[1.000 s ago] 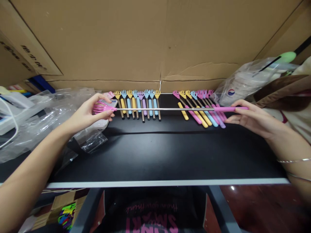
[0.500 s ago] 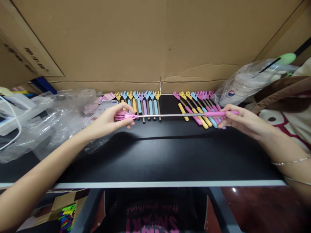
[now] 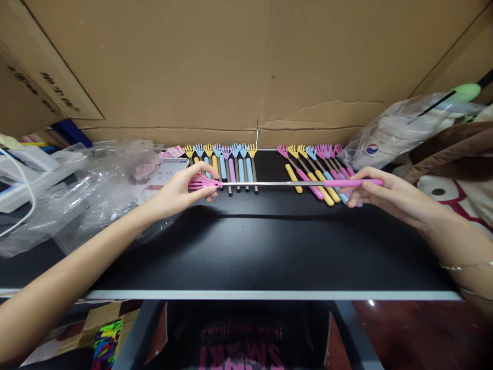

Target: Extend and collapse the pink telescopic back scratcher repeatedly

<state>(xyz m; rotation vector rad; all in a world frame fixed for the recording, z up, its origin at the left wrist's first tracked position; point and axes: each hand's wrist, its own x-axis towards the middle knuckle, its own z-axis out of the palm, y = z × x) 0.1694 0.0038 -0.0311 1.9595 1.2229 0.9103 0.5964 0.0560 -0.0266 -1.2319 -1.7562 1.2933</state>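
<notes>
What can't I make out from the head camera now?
Head view:
Pink back scratcher: claw tips lost in the grip of the left hand; handle partly covered by the right hand.
Phone: partly behind the left hand.
Cup: contents veiled by the clear bag.
Bright pieces, lower left: too small, cut off by bottom edge.

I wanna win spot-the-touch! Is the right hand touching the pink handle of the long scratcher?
Touching. The head view shows the right hand pinching the pink handle between thumb and fingers, with no gap.
</notes>
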